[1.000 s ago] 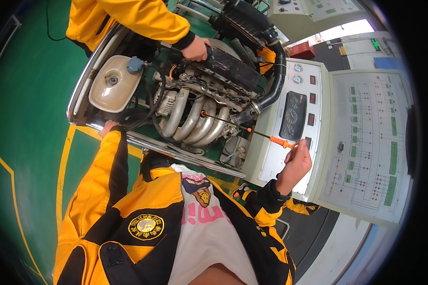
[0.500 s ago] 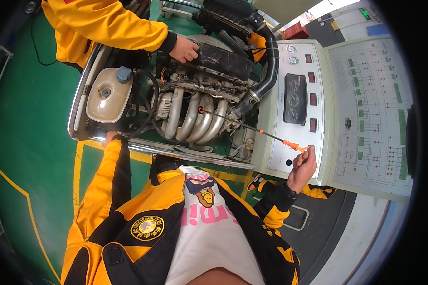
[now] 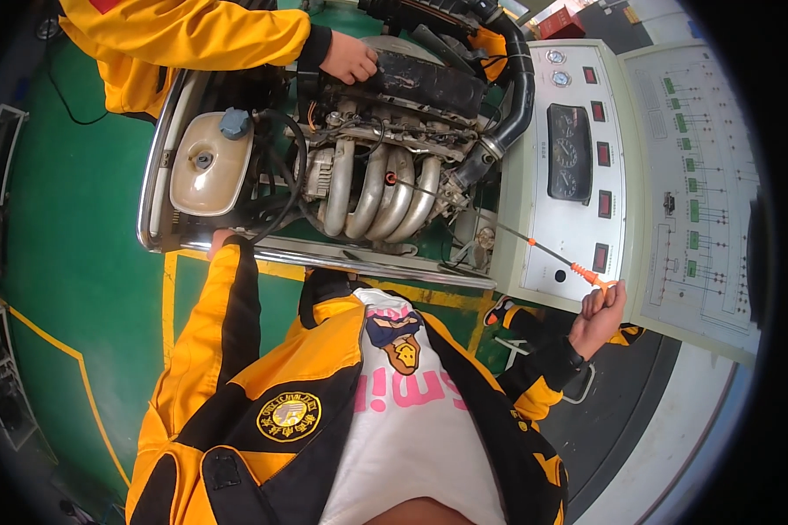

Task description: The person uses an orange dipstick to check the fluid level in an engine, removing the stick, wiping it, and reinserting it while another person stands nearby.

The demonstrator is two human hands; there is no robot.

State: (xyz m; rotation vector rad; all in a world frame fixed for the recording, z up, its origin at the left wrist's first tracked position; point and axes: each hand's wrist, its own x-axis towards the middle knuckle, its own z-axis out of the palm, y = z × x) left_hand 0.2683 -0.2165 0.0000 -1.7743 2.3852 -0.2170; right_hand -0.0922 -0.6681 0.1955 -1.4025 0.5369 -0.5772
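Note:
My right hand (image 3: 601,308) is closed on the orange handle of a long thin dipstick (image 3: 584,273), held out over the white instrument panel (image 3: 545,241). The rod runs up-left over the engine toward a small red-orange ring (image 3: 390,178) among the silver intake pipes (image 3: 375,206); I cannot tell whether its tip is inside. My left hand (image 3: 220,238) touches the chrome frame rail (image 3: 315,261) below the translucent coolant tank (image 3: 207,179), its fingers largely hidden.
A co-worker's hand (image 3: 350,61) rests on the black engine cover (image 3: 420,80). A thick black hose (image 3: 518,105) curves along the engine's right. A sloped diagram board (image 3: 692,175) stands at the right. Green floor (image 3: 79,280) with yellow lines surrounds the stand; a loose cable lies upper left.
My right hand and the dipstick handle have moved rightward, away from the engine. The whole view has shifted, with the engine now higher. The co-worker's hand stays on the cover.

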